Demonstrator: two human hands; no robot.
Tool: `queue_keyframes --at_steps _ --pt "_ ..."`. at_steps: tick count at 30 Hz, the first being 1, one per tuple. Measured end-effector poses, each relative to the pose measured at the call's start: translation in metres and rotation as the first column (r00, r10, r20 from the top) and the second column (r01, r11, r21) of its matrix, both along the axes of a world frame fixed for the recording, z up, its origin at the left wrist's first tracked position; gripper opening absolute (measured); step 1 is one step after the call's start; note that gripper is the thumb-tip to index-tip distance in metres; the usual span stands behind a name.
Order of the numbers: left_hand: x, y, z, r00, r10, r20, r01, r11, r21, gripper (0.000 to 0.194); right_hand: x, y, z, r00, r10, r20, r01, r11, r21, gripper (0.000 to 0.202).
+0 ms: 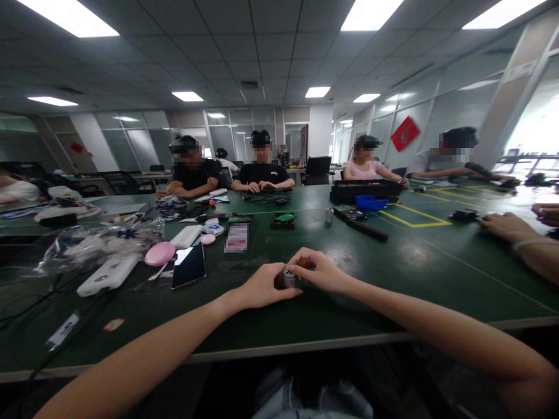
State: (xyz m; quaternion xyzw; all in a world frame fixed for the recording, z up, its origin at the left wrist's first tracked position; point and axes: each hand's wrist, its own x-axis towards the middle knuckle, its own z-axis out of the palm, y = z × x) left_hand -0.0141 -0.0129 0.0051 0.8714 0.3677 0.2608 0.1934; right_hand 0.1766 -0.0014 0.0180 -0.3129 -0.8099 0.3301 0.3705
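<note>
A small silver metal cylinder stands upright on the green table in front of me; its exact kind does not show. My left hand wraps round its left side, with the thumb along the near side. From the right, my right hand touches the cylinder's top with bent fingertips. Whether a tiny part sits between those fingertips is hidden. A similar metal cylinder stands farther back, a little to the right.
Left on the table lie a dark phone, a pink round case, a white device and plastic bags. A circuit board, a blue tray and a black bar are farther back. Several people sit around; a co-worker's hand rests at right.
</note>
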Motion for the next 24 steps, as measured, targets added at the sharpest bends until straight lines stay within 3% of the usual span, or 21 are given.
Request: queue_keyframes --at_steps 4,12,17,19,21,24 --pt "0.000 -0.001 0.001 1.000 -0.011 0.008 0.011 1.000 -0.002 0.044 0.001 -0.002 0.004 0.999 -0.010 -0.032 0.011 0.999 0.035 0.025" --pt "-0.001 -0.001 0.002 1.000 -0.021 0.011 0.021 0.999 -0.024 0.043 0.000 -0.002 0.002 0.995 -0.039 -0.088 0.030 0.995 -0.097 0.033" --pt "0.001 -0.002 0.003 0.998 -0.057 0.037 0.058 0.998 -0.039 0.040 -0.002 0.000 0.001 0.997 -0.008 -0.083 0.004 0.998 -0.057 0.029" --pt "0.001 -0.002 0.003 0.996 -0.074 0.053 0.076 0.996 -0.036 0.041 0.000 0.001 0.002 0.999 0.026 -0.038 -0.025 0.999 0.024 0.026" --pt "0.001 -0.001 0.003 0.997 -0.065 0.047 0.066 0.998 -0.025 0.043 0.004 0.002 0.003 0.999 0.047 0.025 -0.051 0.979 0.195 0.021" --pt "0.000 -0.001 0.002 0.999 -0.049 0.025 0.049 0.999 -0.010 0.042 0.011 0.006 0.005 0.991 0.024 0.132 -0.092 0.838 0.537 0.019"
